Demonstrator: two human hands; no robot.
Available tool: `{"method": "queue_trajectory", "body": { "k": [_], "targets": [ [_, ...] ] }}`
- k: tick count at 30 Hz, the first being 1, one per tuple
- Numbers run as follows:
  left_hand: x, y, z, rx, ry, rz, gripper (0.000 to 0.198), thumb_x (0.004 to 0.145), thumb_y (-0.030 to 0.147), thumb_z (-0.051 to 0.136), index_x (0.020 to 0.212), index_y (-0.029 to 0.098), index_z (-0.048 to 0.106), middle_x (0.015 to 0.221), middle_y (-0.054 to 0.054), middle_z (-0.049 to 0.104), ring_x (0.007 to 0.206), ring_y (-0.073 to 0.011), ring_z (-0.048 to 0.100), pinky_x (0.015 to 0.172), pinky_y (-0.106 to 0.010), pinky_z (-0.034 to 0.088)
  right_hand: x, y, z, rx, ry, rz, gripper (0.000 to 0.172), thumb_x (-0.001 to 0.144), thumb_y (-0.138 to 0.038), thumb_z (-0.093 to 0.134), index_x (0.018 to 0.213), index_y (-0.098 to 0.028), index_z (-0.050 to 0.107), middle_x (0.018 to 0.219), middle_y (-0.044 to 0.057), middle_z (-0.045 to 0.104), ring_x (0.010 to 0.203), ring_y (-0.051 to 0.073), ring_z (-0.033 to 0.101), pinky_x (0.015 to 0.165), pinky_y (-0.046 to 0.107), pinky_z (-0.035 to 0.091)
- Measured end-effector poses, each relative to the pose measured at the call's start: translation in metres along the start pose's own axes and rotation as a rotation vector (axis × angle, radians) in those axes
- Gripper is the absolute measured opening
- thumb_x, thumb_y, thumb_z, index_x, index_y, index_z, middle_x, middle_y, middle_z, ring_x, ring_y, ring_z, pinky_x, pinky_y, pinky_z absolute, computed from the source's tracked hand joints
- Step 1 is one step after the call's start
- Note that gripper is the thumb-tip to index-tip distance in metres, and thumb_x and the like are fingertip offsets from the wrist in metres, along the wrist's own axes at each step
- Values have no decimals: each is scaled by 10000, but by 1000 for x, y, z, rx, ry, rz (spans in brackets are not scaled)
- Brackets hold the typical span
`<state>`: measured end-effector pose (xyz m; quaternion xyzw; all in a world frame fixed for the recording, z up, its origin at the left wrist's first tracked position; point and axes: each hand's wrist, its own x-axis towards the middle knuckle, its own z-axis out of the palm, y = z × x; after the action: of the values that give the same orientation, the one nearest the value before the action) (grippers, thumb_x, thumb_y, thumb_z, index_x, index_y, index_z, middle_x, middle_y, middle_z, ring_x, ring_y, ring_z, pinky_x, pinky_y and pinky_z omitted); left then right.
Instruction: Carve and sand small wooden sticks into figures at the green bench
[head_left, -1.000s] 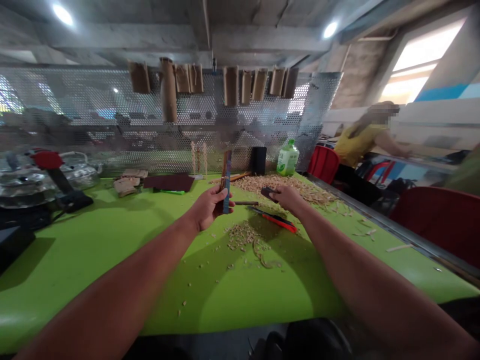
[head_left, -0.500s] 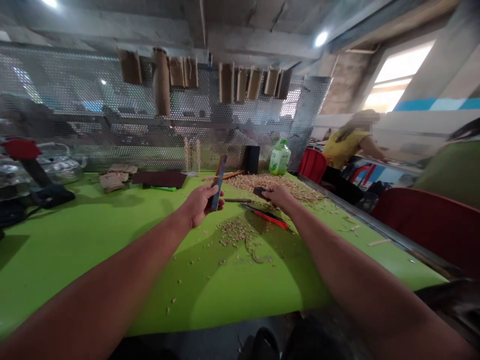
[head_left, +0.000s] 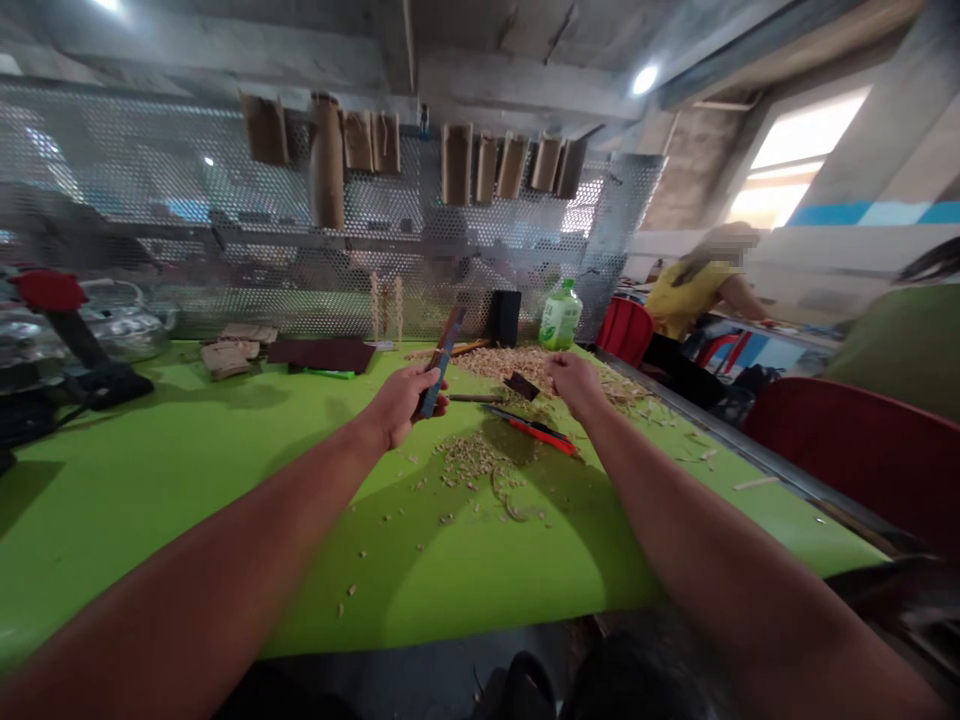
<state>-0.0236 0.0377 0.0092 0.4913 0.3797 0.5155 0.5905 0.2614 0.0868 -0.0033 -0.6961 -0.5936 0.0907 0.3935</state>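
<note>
My left hand [head_left: 401, 402] is closed round a narrow flat stick [head_left: 441, 362], blue on one face and brown along the edge, held upright and tilted right above the green table [head_left: 180, 470]. My right hand [head_left: 574, 380] hovers farther back, its fingers pinching a small dark piece [head_left: 520, 385], likely sandpaper. Below the hands lie a red and black knife [head_left: 534, 431] and a scatter of wood shavings [head_left: 480, 465].
A perforated metal screen [head_left: 225, 250] with hanging brown strips backs the table. A green bottle [head_left: 559, 317], a dark block [head_left: 505, 318], a dark sheet [head_left: 322, 354] and a shavings heap [head_left: 540, 368] lie near it. A red-topped stand [head_left: 64, 330] is left. Red chairs [head_left: 855, 440] and seated people are right.
My right hand has lifted the small dark piece off the table and moved slightly right. My left hand keeps hold of the stick, tilted a little more.
</note>
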Motion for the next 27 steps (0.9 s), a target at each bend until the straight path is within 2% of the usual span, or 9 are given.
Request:
{"method": "queue_trajectory", "body": {
  "k": [3,4,5,8,10,12,16,23,27],
  "targets": [
    [3,2,-2,-47,51,41,17,836,137,601,832,152,595,707,-10,567,544,-98,572,550,-253,552,-4,-10,-12,-63,66,-74,227,821,-290,525,854,-131,684,659,41,614,608,134,522,559,237,352],
    [4,2,-2,-66,75,50,38,825,127,612,822,155,585,676,4,546,533,-96,565,548,-248,548,-7,-15,-15,-87,32,-95,238,824,-321,534,848,-135,681,657,37,613,602,132,517,561,239,349],
    [5,3,-4,-86,98,57,58,818,124,621,814,157,573,650,16,528,520,-95,559,544,-246,545,-9,-19,-18,-117,-43,-115,267,831,-368,535,836,-140,674,640,30,604,584,129,508,554,240,344],
    [9,6,-8,-127,147,83,97,811,138,635,825,168,543,614,39,506,471,-97,539,504,-250,530,-17,-28,-23,-267,-431,-207,410,831,-553,516,752,-166,623,590,10,559,527,121,468,518,246,313],
    [11,9,-11,-138,175,106,106,816,139,629,836,174,531,606,50,495,437,-93,519,468,-243,510,-22,-32,-24,-410,-603,-309,463,793,-634,537,712,-181,586,631,14,567,553,126,468,519,251,295],
    [12,11,-13,-147,207,121,105,824,128,615,836,177,523,600,60,477,413,-85,500,448,-234,494,-27,-35,-22,-540,-668,-361,449,743,-634,603,711,-188,570,697,26,590,606,140,486,535,255,291],
    [15,12,-19,-112,214,108,80,833,124,612,847,166,545,619,49,489,410,-71,494,442,-221,489,-34,-37,-17,-621,-749,-318,319,690,-481,697,777,-193,589,768,33,622,675,163,523,555,258,313],
    [17,11,-25,-66,242,84,53,865,129,592,834,151,555,706,7,564,439,-62,501,449,-226,497,-30,-38,-21,-420,-788,-223,115,712,-267,626,664,-171,583,609,-4,553,543,110,466,505,249,320],
    [17,13,-27,-55,270,73,26,888,132,555,873,154,554,765,-16,612,460,-61,510,467,-229,508,-30,-41,-28,135,-684,-105,112,764,-265,565,701,-178,532,598,-4,539,506,105,481,469,236,358]
  ]
}}
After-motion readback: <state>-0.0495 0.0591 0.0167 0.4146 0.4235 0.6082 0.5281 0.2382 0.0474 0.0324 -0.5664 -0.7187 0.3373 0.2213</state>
